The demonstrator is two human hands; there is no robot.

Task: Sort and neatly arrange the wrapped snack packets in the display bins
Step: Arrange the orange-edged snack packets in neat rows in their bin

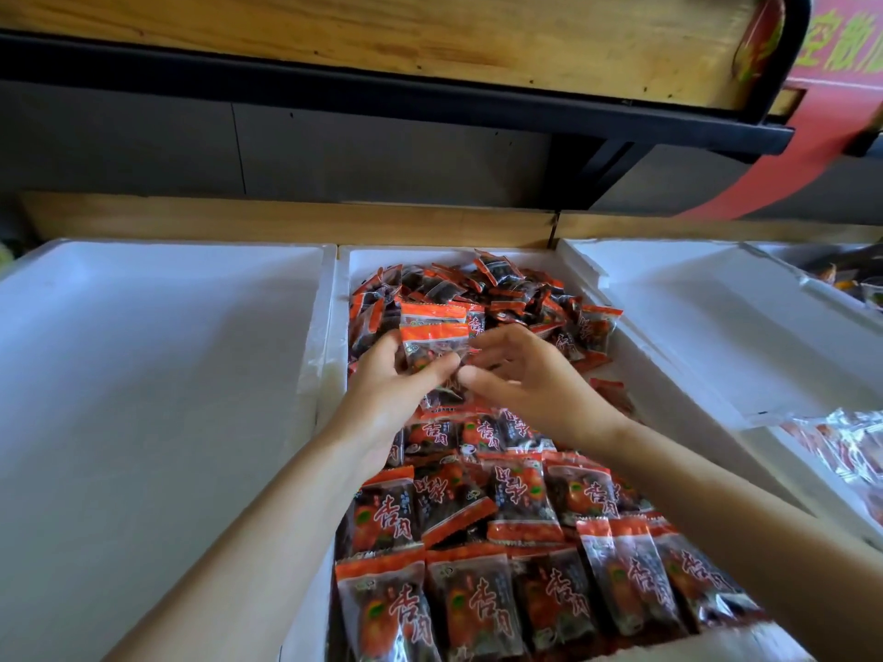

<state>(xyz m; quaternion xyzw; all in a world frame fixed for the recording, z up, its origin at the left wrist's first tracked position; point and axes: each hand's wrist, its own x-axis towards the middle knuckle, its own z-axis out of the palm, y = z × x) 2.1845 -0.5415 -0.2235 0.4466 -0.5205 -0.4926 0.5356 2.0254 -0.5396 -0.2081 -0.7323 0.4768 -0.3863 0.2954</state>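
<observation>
A white foam bin [341, 298] in the middle holds many orange-and-dark wrapped snack packets. Near me the packets [506, 585] lie in neat overlapping rows; at the far end they form a loose heap [516, 289]. My left hand [396, 375] holds a small stack of packets [432, 334] upright over the middle of the bin, thumb across their lower edge. My right hand [521, 370] hovers just right of that stack with fingers spread and relaxed, its fingertips near the packets, holding nothing that I can see.
A white foam lid [157, 375] covers the bin on the left. Another white foam bin [716, 298] sits on the right, with clear-wrapped reddish snacks [855, 446] beyond it. A wooden shelf [382, 35] overhangs the back. A red banner [831, 121] hangs at the upper right.
</observation>
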